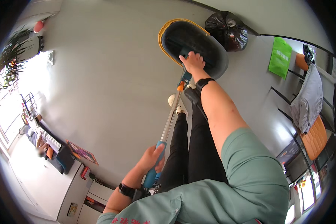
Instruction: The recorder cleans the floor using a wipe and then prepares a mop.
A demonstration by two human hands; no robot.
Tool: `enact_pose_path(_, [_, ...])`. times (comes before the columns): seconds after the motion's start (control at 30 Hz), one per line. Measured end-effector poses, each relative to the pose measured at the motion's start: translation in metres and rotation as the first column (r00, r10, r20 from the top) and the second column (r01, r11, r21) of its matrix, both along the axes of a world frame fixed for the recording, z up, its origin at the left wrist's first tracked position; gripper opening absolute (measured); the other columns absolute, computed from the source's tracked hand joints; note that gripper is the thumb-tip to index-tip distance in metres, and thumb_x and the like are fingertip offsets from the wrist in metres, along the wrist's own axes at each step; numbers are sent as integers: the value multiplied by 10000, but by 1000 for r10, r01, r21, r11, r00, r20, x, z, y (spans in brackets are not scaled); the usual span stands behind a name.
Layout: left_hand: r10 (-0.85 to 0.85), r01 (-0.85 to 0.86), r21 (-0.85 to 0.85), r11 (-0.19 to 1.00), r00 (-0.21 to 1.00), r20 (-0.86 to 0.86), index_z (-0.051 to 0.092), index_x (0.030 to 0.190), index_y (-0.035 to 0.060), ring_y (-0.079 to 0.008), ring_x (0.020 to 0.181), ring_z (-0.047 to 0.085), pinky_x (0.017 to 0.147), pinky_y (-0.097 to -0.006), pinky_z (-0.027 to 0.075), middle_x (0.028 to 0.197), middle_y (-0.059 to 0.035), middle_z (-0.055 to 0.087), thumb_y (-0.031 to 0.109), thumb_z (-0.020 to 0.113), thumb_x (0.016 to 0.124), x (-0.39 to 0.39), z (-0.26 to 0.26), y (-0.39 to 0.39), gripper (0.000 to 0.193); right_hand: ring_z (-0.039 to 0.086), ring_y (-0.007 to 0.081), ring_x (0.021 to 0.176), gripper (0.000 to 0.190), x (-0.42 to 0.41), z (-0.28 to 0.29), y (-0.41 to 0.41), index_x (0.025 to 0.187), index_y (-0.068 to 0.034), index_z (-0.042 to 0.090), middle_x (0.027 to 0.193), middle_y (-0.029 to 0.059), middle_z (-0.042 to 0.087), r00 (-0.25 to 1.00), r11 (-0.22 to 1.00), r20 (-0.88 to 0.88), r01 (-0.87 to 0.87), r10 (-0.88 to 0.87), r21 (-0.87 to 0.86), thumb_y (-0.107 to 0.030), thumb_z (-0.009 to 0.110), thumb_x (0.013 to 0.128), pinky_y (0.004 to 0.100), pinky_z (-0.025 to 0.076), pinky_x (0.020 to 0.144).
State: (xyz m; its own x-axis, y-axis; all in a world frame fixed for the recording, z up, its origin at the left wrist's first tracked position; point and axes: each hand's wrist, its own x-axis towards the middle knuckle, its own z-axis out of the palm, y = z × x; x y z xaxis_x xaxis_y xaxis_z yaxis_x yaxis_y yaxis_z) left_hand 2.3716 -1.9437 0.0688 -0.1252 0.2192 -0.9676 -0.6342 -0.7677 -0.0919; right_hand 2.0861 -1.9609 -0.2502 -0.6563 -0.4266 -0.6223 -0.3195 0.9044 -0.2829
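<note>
My left hand [154,159] is closed around the blue grip [150,176] of a long metal pole [168,123], low at the left of my legs. An orange joint [180,86] and a dark blue head [187,76] are at the pole's far end. My right hand [195,62] is on this head, fingers curled, over the mouth of a dark bucket or bin [219,60] with a yellow rim [160,36]. What lies beneath my right palm is hidden. The bin is just beyond my pale clogs [181,108].
A tied black garbage bag [226,30] touches or nearly touches the bin. At right are a green bag [280,57] and an orange chair [313,138] with a grey cushion or cloth [308,98]. White cabinets [70,193] and a potted plant [9,60] are on the left.
</note>
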Motion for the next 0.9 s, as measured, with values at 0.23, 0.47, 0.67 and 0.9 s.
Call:
enact_pose_path(0.23, [-23, 23, 56, 998, 1000, 3, 445, 914, 59, -106, 382, 386, 370, -272, 369, 553, -30, 430, 528, 417, 1009, 17, 11, 8, 480, 447, 345, 1300, 677, -13, -64, 19, 1317, -154, 557, 1379, 68, 554, 783, 997, 617, -58, 72, -43, -671, 412, 904, 463, 359, 1069])
enact_pose_path(0.47, [-6, 4, 34, 999, 998, 55, 469, 891, 50, -118, 354, 369, 347, -285, 351, 534, -29, 423, 532, 430, 1004, 5, 8, 7, 497, 543, 336, 1051, 513, 25, 16, 13, 1111, -80, 567, 1072, 171, 590, 970, 987, -203, -148, 133, -58, -496, 632, 818, 441, 417, 933])
enact_pose_path(0.67, [-31, 26, 54, 998, 996, 83, 468, 865, 50, -136, 358, 389, 354, -307, 363, 518, -41, 432, 495, 477, 999, 4, -5, 0, 465, 540, 321, 937, 480, 28, 107, 17, 1029, -42, 541, 948, 155, 561, 896, 980, -439, -143, 67, -142, -407, 701, 761, 437, 421, 868])
enact_pose_path(0.9, [-61, 61, -6, 998, 998, 15, 453, 849, 56, -129, 359, 387, 351, -304, 357, 523, -34, 429, 492, 493, 994, 2, -6, 1, 461, 475, 324, 991, 609, 110, 208, 42, 1157, 4, 479, 983, 153, 507, 872, 936, -455, -294, 181, -191, -361, 724, 734, 444, 381, 913])
